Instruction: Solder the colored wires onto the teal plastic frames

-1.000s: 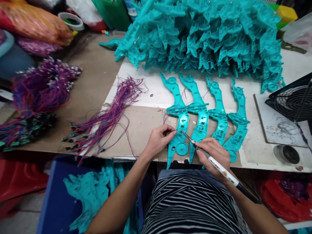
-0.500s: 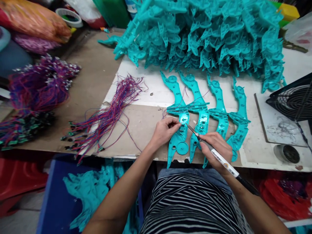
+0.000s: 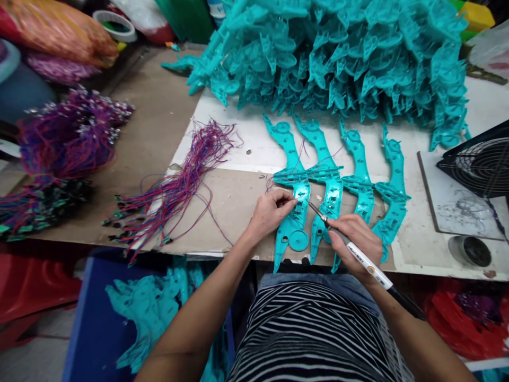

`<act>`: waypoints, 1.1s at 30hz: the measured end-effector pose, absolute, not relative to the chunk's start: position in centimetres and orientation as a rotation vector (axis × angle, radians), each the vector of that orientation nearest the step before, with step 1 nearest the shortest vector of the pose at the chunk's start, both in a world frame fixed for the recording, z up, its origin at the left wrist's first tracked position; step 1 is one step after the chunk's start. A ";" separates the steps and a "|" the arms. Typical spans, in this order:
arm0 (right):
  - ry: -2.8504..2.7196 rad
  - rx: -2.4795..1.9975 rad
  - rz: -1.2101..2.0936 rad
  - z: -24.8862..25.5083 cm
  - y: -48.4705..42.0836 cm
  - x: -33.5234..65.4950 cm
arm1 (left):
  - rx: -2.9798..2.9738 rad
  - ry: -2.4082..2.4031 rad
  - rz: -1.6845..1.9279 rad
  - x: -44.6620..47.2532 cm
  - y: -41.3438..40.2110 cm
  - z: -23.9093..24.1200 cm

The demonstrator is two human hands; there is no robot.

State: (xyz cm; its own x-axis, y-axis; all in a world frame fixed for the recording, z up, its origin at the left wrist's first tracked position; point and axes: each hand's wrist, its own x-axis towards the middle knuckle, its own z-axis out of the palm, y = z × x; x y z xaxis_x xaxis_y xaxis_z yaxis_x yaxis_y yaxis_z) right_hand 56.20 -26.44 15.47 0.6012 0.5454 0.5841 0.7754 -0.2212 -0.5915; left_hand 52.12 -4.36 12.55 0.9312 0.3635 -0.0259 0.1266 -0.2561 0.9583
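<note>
The work in hand appears to be soldering on the leftmost teal part (image 3: 299, 187), the first of 4 such parts laid side by side on the desk (image 3: 234, 212) just in front of the person.

The left hand (image 3: 270, 212) has a narrow grip, thumb and forefinger pinched at the left rim of that part about halfway along its length, pinning it to the desk. Whether a wire end also sits between the fingertips is too fine to tell. The right hand (image 3: 353, 239) has its grip closed pen-style around a soldering iron (image 3: 360, 258). The metal tip slants up and left and ends just beside the left fingertips, over the gap between this part and the second teal part (image 3: 332, 196). Whether the tip touches the plastic cannot be told.

By my judgement, the joint on part 1 is being worked and the 3 parts to its right wait their turn. The next move calls for a steady tip placed on the contact alone, clear of the left fingers and the plastic rim, with the left grip keeping the part flat.

A loose bundle of red and blue wires (image 3: 186, 180) lies to the left, and a big pile of teal parts (image 3: 338, 53) fills the far side of the desk.
</note>
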 end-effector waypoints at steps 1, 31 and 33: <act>-1.061 -1.903 -0.310 15.4 -26.4 56.2 | 1.826 0.361 0.235 52.1 -4.4 12.5; -1.244 -1.853 -0.234 16.2 -26.3 55.2 | 1.979 0.318 0.296 49.1 -4.4 12.2; -1.267 -1.853 -0.247 16.1 -26.2 55.2 | 1.983 0.311 0.318 49.2 -4.4 11.9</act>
